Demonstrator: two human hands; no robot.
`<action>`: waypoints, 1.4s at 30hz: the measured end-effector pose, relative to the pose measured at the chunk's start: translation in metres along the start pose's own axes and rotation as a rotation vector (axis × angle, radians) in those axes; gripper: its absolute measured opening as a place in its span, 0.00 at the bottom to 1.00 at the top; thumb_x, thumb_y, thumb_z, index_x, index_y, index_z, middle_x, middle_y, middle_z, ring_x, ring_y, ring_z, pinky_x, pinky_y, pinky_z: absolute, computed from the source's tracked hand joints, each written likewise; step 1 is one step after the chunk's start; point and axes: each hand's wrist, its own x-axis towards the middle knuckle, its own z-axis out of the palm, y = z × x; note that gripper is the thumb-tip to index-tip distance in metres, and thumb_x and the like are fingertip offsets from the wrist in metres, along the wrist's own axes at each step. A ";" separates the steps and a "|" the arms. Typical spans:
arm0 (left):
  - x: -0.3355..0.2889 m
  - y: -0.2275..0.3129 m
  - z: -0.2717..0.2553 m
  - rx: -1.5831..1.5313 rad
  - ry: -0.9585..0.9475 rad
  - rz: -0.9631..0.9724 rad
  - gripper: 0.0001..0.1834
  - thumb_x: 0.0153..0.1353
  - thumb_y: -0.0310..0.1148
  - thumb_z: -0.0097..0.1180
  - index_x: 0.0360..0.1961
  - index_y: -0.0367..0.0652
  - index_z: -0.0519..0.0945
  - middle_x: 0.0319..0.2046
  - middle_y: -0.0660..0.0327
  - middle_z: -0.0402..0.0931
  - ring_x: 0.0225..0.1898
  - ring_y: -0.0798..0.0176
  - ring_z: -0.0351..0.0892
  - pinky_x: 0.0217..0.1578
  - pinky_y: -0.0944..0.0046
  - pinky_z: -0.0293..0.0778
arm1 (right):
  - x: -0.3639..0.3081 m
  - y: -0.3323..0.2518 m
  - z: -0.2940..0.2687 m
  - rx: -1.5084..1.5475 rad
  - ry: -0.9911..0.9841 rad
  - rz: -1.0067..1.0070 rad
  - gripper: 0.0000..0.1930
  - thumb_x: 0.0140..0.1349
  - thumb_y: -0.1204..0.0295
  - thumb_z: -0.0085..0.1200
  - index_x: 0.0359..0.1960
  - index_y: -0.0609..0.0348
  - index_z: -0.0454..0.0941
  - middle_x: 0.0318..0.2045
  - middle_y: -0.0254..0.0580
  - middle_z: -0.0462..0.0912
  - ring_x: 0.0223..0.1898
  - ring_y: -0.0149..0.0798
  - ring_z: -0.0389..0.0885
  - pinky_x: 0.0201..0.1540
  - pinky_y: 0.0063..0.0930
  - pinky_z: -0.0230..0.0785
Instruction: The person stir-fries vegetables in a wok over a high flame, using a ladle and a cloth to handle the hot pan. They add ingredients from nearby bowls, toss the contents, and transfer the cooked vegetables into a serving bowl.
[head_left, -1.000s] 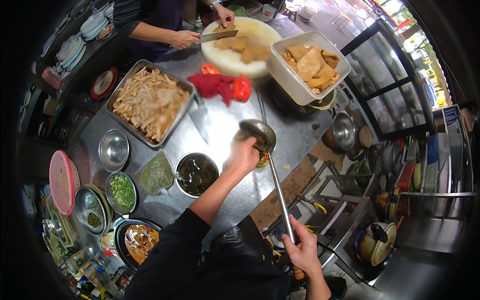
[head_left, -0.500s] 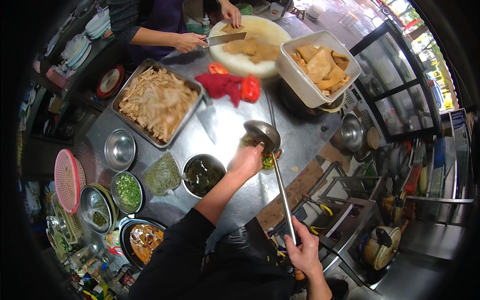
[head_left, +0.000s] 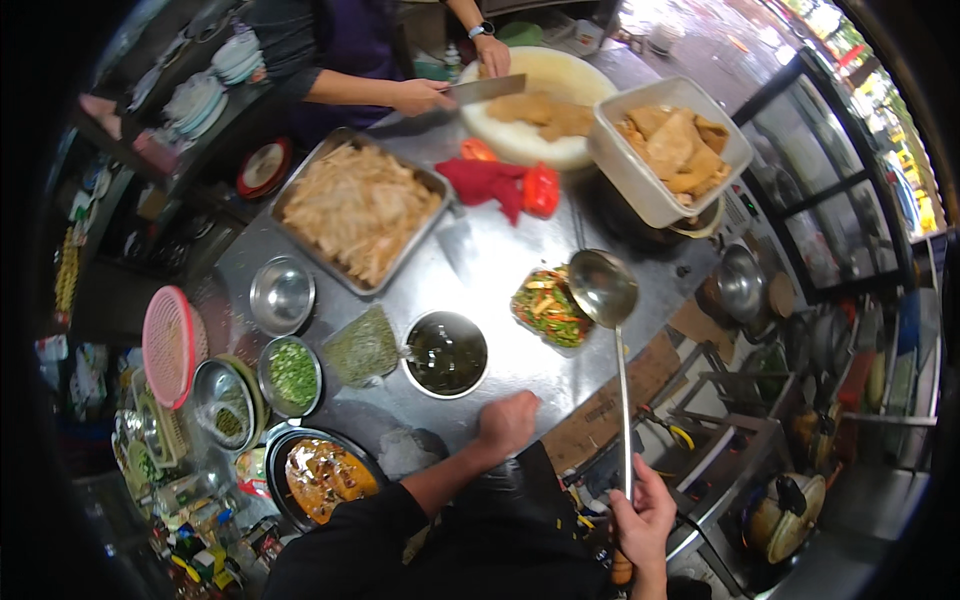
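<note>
My right hand (head_left: 645,515) grips the long metal handle of a ladle (head_left: 603,285) near its wooden end. The ladle's bowl tilts over the right edge of a small clear container of chopped green and red vegetables (head_left: 550,310). My left hand (head_left: 508,425) is apart from the ladle, curled into a fist by the table's near edge, with nothing showing in it. Nearest to it is a round metal pot of dark liquid (head_left: 446,353). Beside that lies a clear bag of green flakes (head_left: 362,345).
Across the steel table (head_left: 500,240), a co-worker's hand holds a cleaver (head_left: 490,88) at a round cutting board (head_left: 580,150). A tray of pale strips (head_left: 360,215), a bowl of chopped scallions (head_left: 292,375) and a tub of brown slabs (head_left: 690,150) stand around. A stove (head_left: 740,450) is at right.
My left hand has left the ladle's bowl and drawn back toward me, now closed. The ladle bowl has moved right, uncovering the vegetables. The whole view has shifted.
</note>
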 end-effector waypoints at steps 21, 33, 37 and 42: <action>-0.052 0.138 0.068 -0.265 -0.666 0.204 0.08 0.46 0.23 0.54 0.16 0.37 0.68 0.13 0.69 0.64 0.19 0.74 0.62 0.21 0.71 0.61 | -0.341 0.119 -0.109 0.840 1.082 -0.269 0.37 0.51 0.82 0.48 0.65 0.55 0.51 0.31 0.48 0.74 0.16 0.27 0.70 0.15 0.16 0.64; -0.242 0.257 0.083 -0.195 -1.700 -0.472 0.38 0.58 0.64 0.42 0.39 0.32 0.75 0.37 0.44 0.77 0.39 0.44 0.78 0.40 0.47 0.77 | -0.558 0.360 -0.061 0.931 1.983 0.147 0.07 0.58 0.77 0.48 0.34 0.56 0.63 0.19 0.31 0.64 0.14 0.25 0.63 0.09 0.22 0.53; -0.268 0.268 0.115 -0.212 -1.670 -0.448 0.22 0.58 0.50 0.50 0.41 0.42 0.74 0.36 0.54 0.78 0.35 0.50 0.79 0.35 0.47 0.78 | -0.617 0.465 -0.100 0.743 1.981 0.425 0.05 0.51 0.80 0.46 0.31 0.62 0.70 0.15 0.38 0.69 0.11 0.32 0.67 0.10 0.29 0.58; -0.261 0.263 0.162 -0.019 -1.502 -0.376 0.09 0.52 0.31 0.47 0.33 0.38 0.73 0.29 0.53 0.75 0.33 0.51 0.77 0.34 0.48 0.77 | -0.661 0.543 -0.139 0.584 1.932 0.773 0.07 0.48 0.78 0.45 0.25 0.70 0.73 0.18 0.54 0.77 0.14 0.43 0.77 0.17 0.35 0.67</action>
